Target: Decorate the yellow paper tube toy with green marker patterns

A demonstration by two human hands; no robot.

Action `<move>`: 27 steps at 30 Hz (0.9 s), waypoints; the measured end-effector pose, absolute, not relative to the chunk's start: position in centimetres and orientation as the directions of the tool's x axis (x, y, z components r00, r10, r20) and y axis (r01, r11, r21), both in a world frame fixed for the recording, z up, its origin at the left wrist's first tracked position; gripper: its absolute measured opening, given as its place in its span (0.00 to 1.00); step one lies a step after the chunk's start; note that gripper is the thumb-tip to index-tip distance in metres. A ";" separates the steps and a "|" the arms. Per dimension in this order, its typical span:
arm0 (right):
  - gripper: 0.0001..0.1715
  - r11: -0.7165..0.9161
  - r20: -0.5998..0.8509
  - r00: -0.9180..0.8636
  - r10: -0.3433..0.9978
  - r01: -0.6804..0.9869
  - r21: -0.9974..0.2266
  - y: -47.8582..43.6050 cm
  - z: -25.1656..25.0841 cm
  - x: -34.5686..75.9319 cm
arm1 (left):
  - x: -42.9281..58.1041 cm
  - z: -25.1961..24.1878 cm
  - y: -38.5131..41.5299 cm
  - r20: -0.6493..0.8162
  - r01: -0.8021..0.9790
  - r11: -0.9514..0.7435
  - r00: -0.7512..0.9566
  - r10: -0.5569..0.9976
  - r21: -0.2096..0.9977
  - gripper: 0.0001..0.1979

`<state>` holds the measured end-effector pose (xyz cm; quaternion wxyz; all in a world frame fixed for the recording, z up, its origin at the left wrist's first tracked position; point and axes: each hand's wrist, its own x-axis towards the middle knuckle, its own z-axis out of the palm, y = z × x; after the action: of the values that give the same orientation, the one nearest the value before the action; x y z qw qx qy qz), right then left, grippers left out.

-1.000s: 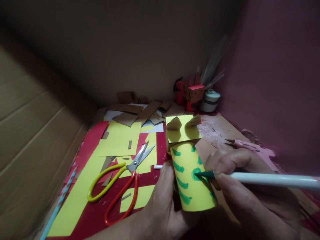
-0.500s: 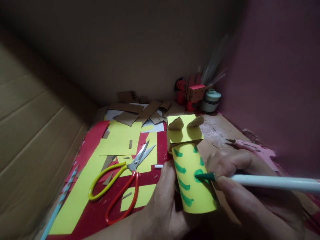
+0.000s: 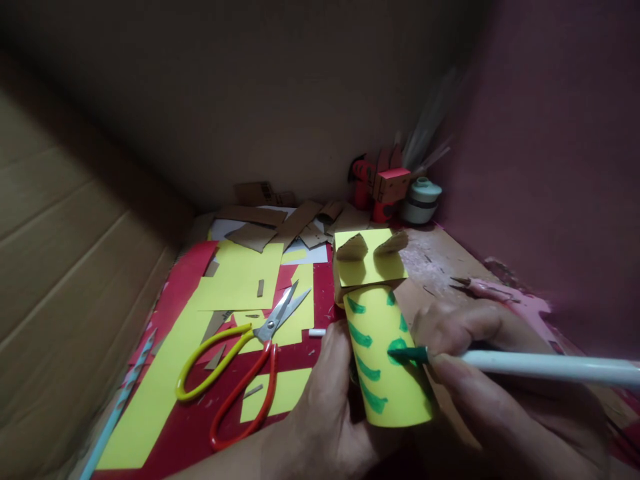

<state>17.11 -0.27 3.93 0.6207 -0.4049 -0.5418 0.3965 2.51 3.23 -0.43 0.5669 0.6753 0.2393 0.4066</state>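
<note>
My left hand [image 3: 325, 407] grips a yellow paper-covered tube [image 3: 385, 380] from its left side, fingers wrapped round it. Green curved stripes mark the tube. A square yellow head [image 3: 370, 259] with two brown cardboard ears sits at the tube's far end. My right hand [image 3: 493, 393] pinches a white marker [image 3: 540, 365] with a green tip, and the tip touches a green stripe on the tube's right side.
Scissors [image 3: 235, 363] with one yellow and one red handle lie on yellow and red paper sheets [image 3: 165, 393] to the left. Brown cardboard scraps [image 3: 280, 223] lie behind. A small red box figure [image 3: 387, 190] and a pale jar [image 3: 421, 199] stand at the back. Cardboard walls enclose the left and back.
The tube and hands shifted very slightly. The marker tip stays on the same green stripe, which looks a little fuller.
</note>
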 end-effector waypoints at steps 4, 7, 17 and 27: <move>0.05 0.331 0.322 0.106 0.941 -0.078 -0.940 -0.4 4.0 17.1 | 2.6 -0.4 3.2 0.277 -0.157 -0.228 0.549 0.789 0.961 0.31; 0.05 0.340 0.330 0.113 0.937 -0.077 -0.937 -0.4 4.0 17.2 | 2.5 -0.4 3.0 0.266 -0.159 -0.213 0.564 0.781 0.964 0.29; 0.06 0.370 0.364 0.081 0.928 -0.089 -0.925 -0.1 3.9 17.2 | 2.5 -0.6 2.9 0.244 -0.123 -0.212 0.557 0.794 0.970 0.27; 0.05 0.339 0.337 0.038 0.941 -0.074 -0.938 0.2 3.8 18.2 | 2.8 -0.9 2.9 0.281 -0.229 -0.183 0.536 0.796 0.956 0.29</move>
<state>18.24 0.16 3.81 0.6040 -0.3927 -0.5521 0.4198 2.78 2.86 -0.93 0.5994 0.6394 0.2218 0.4275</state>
